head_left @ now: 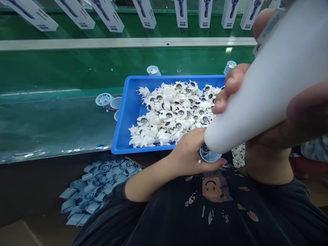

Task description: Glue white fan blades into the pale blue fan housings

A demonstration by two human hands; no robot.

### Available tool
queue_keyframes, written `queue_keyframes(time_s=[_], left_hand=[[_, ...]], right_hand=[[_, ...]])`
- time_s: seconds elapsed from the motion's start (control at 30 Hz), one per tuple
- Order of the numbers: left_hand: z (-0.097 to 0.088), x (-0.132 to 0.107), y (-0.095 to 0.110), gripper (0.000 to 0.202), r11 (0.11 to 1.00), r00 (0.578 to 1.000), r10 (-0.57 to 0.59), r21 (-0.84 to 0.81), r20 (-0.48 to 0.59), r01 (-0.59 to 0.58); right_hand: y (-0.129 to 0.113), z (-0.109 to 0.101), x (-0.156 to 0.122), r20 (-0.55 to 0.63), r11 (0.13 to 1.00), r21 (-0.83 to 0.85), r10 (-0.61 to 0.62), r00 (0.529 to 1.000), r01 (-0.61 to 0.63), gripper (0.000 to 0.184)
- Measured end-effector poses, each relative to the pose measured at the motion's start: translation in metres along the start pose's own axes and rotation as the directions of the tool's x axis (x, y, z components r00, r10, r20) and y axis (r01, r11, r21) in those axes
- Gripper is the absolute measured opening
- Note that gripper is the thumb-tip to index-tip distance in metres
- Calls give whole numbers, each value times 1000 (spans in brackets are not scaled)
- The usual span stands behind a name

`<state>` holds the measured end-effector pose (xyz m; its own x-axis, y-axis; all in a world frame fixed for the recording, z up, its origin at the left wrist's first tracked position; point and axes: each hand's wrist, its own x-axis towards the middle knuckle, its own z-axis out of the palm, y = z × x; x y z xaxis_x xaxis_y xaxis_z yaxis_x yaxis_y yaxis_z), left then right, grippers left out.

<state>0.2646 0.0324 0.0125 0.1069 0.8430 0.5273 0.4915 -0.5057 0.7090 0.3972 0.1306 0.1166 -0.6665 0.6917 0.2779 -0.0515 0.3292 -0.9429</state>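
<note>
Against the chest, left hand (189, 152): closed around a small round housing (210, 156), its open end facing up-right.
Right hand (230, 87): wrapped about a white tool (269, 89), above and right of the left hand.
Tool axis: slants down-left, tip meeting the housing.
Beyond the left hand: blue tray (128, 112) of white impellers (169, 116).

A smooth, matt white plastic cylinder (269, 92) is lying against the fingers (232, 83) of the right hand (304, 116). Between the fingers of the left hand (191, 152), a small pale-blue plastic cup (208, 156) is glinting. Beyond those fingers, a glossy blue plastic tray (128, 116) is holding matt white plastic fan wheels (164, 116) with metal hubs.
</note>
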Motion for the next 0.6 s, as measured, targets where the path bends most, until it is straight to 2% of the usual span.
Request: queue_keyframes(time_s=[0.07,0.2,0.27,0.37,0.43,0.47,0.53,0.6], left_hand=[[0,0,-1,33,1000,1000,-13,9,0,13],[2,0,0,33,1000,1000,-6,0,-15,6],[2,1,2,34,999,999,-32,-28,-9,31],[-3,2,3,45,979,981,-164,-103,103,175],[-12,1,-2,59,954,942,-273,-70,197,292],[-18,0,-7,64,941,923,-326,-24,206,337],[-30,-7,-23,64,912,905,-411,66,110,406],[-41,-15,-41,57,887,889,-451,70,-74,456]], right_hand=[[-1,-1,0,-12,999,-26,31,999,-31,62],[-3,-6,4,126,990,-128,78,989,-61,66],[-3,-7,6,122,985,-154,101,987,-81,72],[2,-8,7,69,989,-111,109,992,-101,78],[9,-13,3,1,997,-31,66,998,-66,77],[14,-17,1,-39,999,-6,36,999,-37,74],[26,-27,-6,-156,999,2,-43,987,44,60],[38,-37,-16,-273,993,-63,-117,955,104,57]])
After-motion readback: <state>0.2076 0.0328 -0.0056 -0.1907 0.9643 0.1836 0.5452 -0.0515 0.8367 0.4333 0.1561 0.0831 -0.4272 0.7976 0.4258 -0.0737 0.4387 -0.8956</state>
